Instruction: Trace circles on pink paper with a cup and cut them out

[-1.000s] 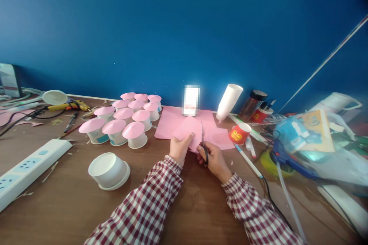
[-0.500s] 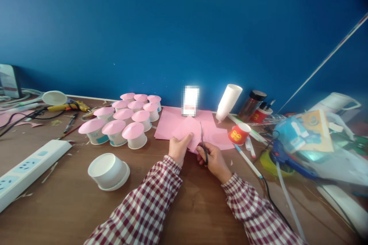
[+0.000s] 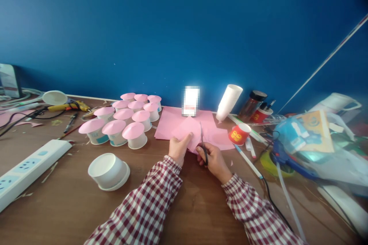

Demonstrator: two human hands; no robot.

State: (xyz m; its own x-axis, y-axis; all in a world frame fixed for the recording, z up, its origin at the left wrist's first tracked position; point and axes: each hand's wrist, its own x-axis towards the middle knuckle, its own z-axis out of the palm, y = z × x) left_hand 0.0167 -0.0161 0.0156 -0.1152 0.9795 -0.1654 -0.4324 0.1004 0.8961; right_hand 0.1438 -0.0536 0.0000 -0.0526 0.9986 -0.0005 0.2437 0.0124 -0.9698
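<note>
My left hand [image 3: 178,148] grips a piece of pink paper [image 3: 192,133] by its near left side, thumb on top. In my right hand [image 3: 215,160] are dark-handled scissors [image 3: 205,152], their blades pointing away from me over the right part of that piece. Whether the blades are fully closed is too small to tell. Beneath lie larger pink sheets [image 3: 166,122], flat on the table. To the left stand several white paper cups [image 3: 136,143] upside down, each topped with a shallow pink paper cone [image 3: 133,130].
An upturned white tub [image 3: 105,170] sits front left, beside a power strip [image 3: 27,168]. A leaning stack of white cups [image 3: 229,101] and a red paper cup [image 3: 240,134] are at right. Further right, a blue glue gun [image 3: 290,160] rests near plastic bags. A blue wall [image 3: 172,38] closes the back.
</note>
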